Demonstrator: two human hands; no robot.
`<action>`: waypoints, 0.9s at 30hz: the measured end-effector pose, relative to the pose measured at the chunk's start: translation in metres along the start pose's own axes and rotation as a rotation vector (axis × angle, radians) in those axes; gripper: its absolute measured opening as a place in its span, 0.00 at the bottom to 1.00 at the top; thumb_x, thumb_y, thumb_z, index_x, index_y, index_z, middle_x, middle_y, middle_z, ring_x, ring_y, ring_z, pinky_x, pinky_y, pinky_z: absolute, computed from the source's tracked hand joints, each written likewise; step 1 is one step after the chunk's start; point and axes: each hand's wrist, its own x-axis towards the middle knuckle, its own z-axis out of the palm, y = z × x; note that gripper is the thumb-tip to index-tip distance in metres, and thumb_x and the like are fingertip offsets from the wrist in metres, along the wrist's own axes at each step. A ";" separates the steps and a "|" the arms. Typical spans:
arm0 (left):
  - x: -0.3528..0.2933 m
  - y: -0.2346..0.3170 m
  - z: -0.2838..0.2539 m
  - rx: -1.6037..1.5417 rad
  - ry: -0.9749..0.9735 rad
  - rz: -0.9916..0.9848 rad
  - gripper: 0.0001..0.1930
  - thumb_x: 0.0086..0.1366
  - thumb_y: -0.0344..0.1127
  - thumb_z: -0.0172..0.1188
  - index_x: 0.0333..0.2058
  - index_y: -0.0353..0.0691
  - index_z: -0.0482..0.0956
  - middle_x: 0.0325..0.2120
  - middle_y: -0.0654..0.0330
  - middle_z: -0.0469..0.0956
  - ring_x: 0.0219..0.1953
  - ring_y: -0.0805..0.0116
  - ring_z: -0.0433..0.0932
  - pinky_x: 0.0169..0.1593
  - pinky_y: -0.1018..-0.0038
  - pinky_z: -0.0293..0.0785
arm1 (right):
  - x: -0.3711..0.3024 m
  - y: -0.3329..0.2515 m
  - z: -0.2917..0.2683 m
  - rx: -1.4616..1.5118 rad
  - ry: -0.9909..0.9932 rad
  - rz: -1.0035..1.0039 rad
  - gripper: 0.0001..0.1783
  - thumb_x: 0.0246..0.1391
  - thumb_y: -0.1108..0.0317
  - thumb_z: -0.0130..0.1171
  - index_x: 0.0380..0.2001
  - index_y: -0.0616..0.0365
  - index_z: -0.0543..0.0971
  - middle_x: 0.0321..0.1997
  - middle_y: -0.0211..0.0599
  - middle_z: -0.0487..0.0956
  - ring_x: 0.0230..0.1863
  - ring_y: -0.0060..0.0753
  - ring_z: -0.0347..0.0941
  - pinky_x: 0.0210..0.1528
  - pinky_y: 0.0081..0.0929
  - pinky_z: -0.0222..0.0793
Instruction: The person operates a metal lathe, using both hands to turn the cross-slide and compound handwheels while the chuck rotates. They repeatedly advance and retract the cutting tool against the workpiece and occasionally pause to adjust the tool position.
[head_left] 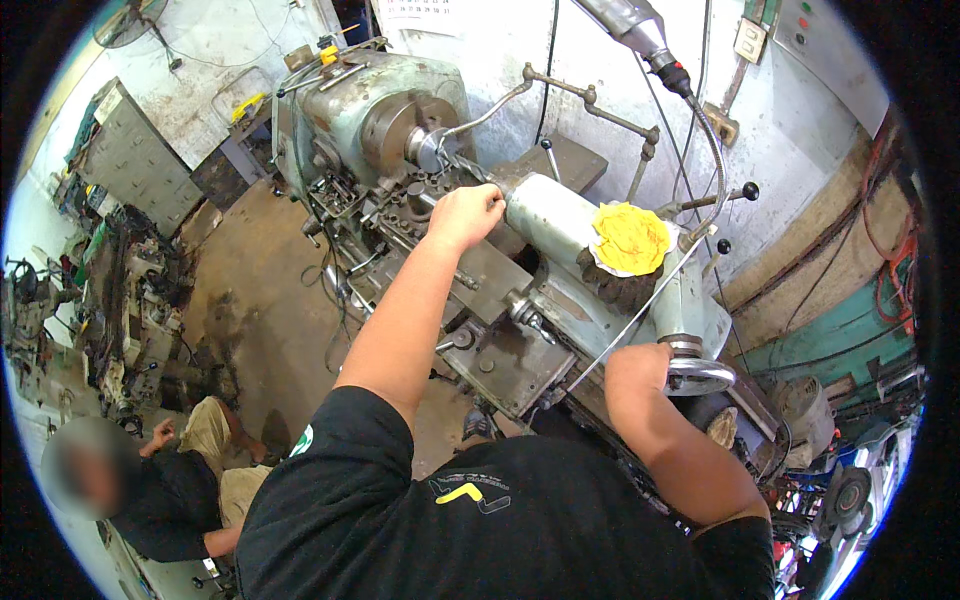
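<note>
I stand over a metal lathe with both arms reaching to it. My left hand is closed beside the front of the tailstock, above the carriage; what its fingers hold, if anything, is hidden. My right hand is wrapped on the left side of the tailstock handwheel, its fingers partly out of sight. Left of my left hand, a round metal workpiece sits in the lathe chuck. The tool post is next to my left wrist. A crumpled yellow cloth lies on the tailstock.
A jointed pipe reaches over the bed toward the chuck. The lamp hangs at upper right on a flexible neck. A thin pale rod slants beside my right hand. Another person sits at lower left, near cluttered machinery.
</note>
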 end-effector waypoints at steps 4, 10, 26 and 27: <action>-0.001 0.000 -0.001 -0.022 0.012 0.010 0.15 0.69 0.49 0.58 0.45 0.49 0.85 0.41 0.50 0.87 0.47 0.45 0.84 0.52 0.52 0.79 | -0.002 -0.002 -0.007 -0.025 -0.004 -0.036 0.13 0.62 0.64 0.61 0.47 0.42 0.90 0.50 0.31 0.88 0.52 0.36 0.84 0.49 0.43 0.72; 0.000 -0.001 0.000 -0.018 0.014 0.000 0.15 0.69 0.50 0.60 0.46 0.51 0.86 0.38 0.50 0.87 0.44 0.45 0.85 0.49 0.53 0.79 | -0.038 0.046 -0.014 0.390 0.228 -0.104 0.26 0.54 0.45 0.70 0.49 0.51 0.85 0.46 0.41 0.84 0.52 0.47 0.81 0.52 0.45 0.73; 0.000 -0.002 0.001 0.005 0.012 0.022 0.15 0.69 0.49 0.60 0.46 0.49 0.85 0.40 0.51 0.87 0.45 0.45 0.85 0.49 0.54 0.80 | -0.025 0.166 0.068 1.172 0.349 -0.348 0.13 0.58 0.62 0.67 0.39 0.61 0.85 0.41 0.44 0.80 0.48 0.48 0.77 0.54 0.39 0.71; 0.000 -0.002 0.001 0.007 0.002 0.012 0.15 0.69 0.49 0.59 0.46 0.49 0.85 0.40 0.51 0.87 0.45 0.45 0.85 0.49 0.54 0.80 | -0.026 0.166 0.064 1.127 0.331 -0.336 0.13 0.58 0.61 0.67 0.39 0.60 0.86 0.41 0.44 0.79 0.48 0.48 0.77 0.54 0.39 0.71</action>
